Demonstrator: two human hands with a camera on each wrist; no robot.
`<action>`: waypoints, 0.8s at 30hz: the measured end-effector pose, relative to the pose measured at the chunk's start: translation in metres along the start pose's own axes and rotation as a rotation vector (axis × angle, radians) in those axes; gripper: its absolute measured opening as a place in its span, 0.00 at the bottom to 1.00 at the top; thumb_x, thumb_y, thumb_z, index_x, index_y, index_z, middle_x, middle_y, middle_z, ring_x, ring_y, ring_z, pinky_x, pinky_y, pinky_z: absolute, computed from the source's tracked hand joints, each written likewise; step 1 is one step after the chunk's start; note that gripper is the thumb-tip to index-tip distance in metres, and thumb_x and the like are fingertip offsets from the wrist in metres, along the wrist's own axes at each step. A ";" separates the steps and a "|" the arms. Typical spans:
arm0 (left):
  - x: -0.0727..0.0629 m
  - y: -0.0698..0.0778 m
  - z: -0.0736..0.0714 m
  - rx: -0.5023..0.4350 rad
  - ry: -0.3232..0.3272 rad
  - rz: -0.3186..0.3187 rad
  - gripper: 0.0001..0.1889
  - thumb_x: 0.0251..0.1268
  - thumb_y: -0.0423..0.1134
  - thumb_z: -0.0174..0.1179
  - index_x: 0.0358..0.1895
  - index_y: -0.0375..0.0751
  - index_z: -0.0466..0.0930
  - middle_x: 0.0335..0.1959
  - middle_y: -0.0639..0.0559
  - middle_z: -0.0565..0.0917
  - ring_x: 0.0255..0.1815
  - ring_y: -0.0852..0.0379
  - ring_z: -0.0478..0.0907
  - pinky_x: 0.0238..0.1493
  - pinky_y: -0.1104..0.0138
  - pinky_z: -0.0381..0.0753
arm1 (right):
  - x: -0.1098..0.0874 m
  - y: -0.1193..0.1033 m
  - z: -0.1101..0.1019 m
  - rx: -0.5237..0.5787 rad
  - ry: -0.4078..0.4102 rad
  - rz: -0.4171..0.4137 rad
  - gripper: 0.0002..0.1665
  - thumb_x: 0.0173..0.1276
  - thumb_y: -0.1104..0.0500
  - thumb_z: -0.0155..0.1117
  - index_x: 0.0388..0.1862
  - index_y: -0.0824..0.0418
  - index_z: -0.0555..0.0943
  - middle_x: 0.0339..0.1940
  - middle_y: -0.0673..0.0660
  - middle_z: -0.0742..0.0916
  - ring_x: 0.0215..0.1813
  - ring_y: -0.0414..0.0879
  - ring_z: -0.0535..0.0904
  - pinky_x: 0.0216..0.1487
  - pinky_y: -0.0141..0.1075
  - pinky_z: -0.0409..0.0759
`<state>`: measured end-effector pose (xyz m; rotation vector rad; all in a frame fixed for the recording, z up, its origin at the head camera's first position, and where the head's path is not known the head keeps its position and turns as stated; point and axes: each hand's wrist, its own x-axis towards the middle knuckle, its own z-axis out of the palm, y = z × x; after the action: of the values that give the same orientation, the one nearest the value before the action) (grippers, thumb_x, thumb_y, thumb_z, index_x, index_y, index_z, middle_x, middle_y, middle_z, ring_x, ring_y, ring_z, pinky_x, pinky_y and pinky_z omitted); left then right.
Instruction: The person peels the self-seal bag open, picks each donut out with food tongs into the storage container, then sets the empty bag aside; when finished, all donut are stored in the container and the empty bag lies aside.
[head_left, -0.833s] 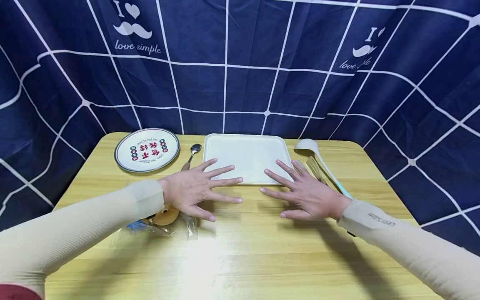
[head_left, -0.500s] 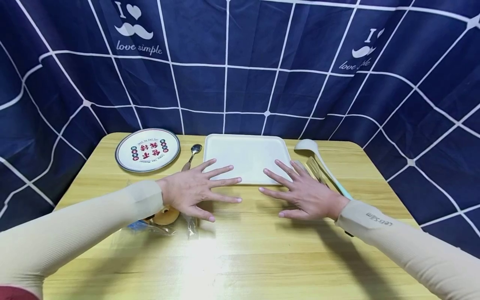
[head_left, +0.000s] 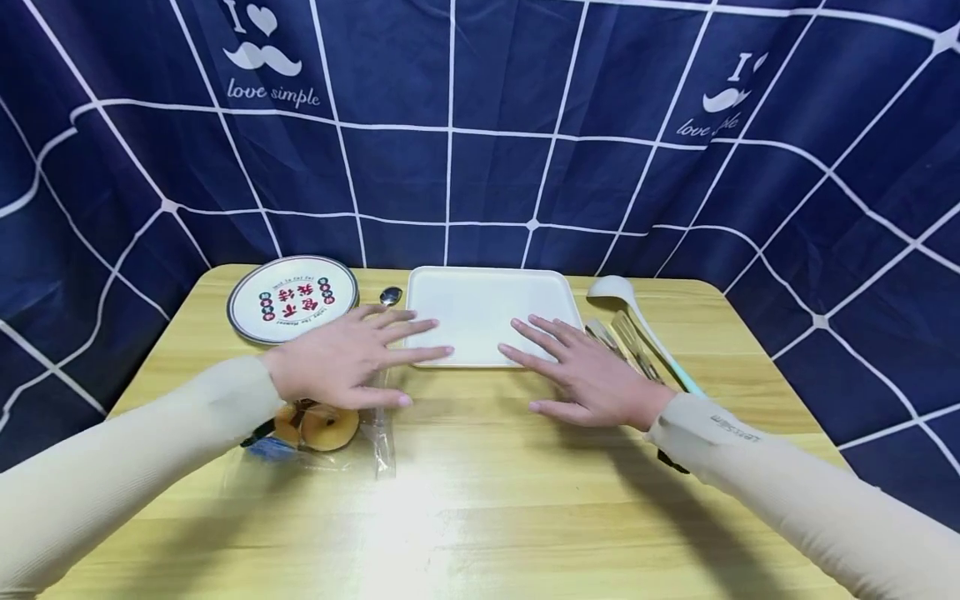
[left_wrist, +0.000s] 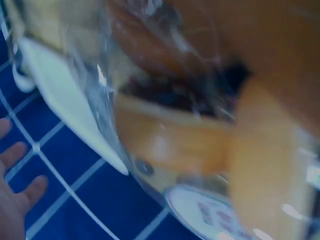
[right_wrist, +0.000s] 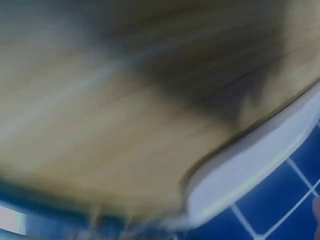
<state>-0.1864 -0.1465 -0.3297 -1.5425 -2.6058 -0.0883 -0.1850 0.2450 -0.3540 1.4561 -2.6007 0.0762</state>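
My left hand [head_left: 341, 358], palm down with spread fingers, hovers over a clear plastic bag [head_left: 384, 450]. Round tan, bread-like pieces [head_left: 330, 427] show inside it, partly hidden by the hand and wrist. In the left wrist view the bagged pieces [left_wrist: 170, 140] fill much of the picture, blurred, with fingers [left_wrist: 35, 192] at the left edge. My right hand [head_left: 588, 375] is also palm down with fingers spread, near the front right corner of a white rectangular tray [head_left: 487, 312]. Neither hand holds anything. The tray edge [right_wrist: 250, 165] crosses the right wrist view.
A white plate [head_left: 292, 292] with red lettering lies at the back left, and a spoon [head_left: 391, 296] sits between it and the tray. Right of the tray are a white ladle [head_left: 615, 288] with a green handle and gold-coloured utensils [head_left: 630, 337]. A blue checked curtain [head_left: 495, 175] surrounds the table [head_left: 510, 517].
My left hand has moved left and slightly away from me, uncovering more of the bagged pieces. The right hand has shifted a little to the left. Objects on the table stay put.
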 end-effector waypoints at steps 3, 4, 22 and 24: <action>-0.017 -0.009 -0.010 -0.067 -0.020 -0.157 0.35 0.77 0.66 0.51 0.82 0.64 0.61 0.78 0.47 0.72 0.78 0.39 0.70 0.74 0.37 0.68 | 0.016 -0.016 0.002 0.240 0.005 0.126 0.45 0.78 0.40 0.61 0.87 0.42 0.53 0.88 0.54 0.58 0.87 0.54 0.57 0.81 0.56 0.63; -0.023 -0.012 -0.013 -0.097 -0.026 -0.208 0.34 0.77 0.65 0.51 0.81 0.61 0.63 0.76 0.47 0.74 0.77 0.39 0.71 0.74 0.37 0.68 | 0.021 -0.022 0.003 0.334 -0.001 0.174 0.45 0.79 0.41 0.61 0.87 0.43 0.54 0.88 0.53 0.60 0.86 0.52 0.60 0.81 0.55 0.65; -0.101 -0.034 0.001 -0.492 -0.053 -0.488 0.22 0.72 0.48 0.67 0.58 0.33 0.85 0.53 0.46 0.90 0.55 0.49 0.87 0.54 0.51 0.86 | 0.131 -0.110 0.053 1.405 -0.185 0.680 0.20 0.81 0.55 0.60 0.52 0.74 0.81 0.43 0.68 0.90 0.36 0.43 0.87 0.45 0.38 0.90; -0.102 -0.036 0.000 -0.513 -0.072 -0.494 0.24 0.71 0.49 0.67 0.59 0.33 0.84 0.54 0.46 0.90 0.55 0.48 0.86 0.54 0.52 0.86 | 0.139 -0.115 0.055 1.441 -0.171 0.722 0.19 0.81 0.55 0.60 0.50 0.73 0.81 0.39 0.64 0.90 0.33 0.41 0.85 0.41 0.35 0.89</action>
<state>-0.1691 -0.2521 -0.3426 -0.9611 -3.1240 -0.8073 -0.1652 0.0606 -0.3897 0.4397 -3.0232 2.2944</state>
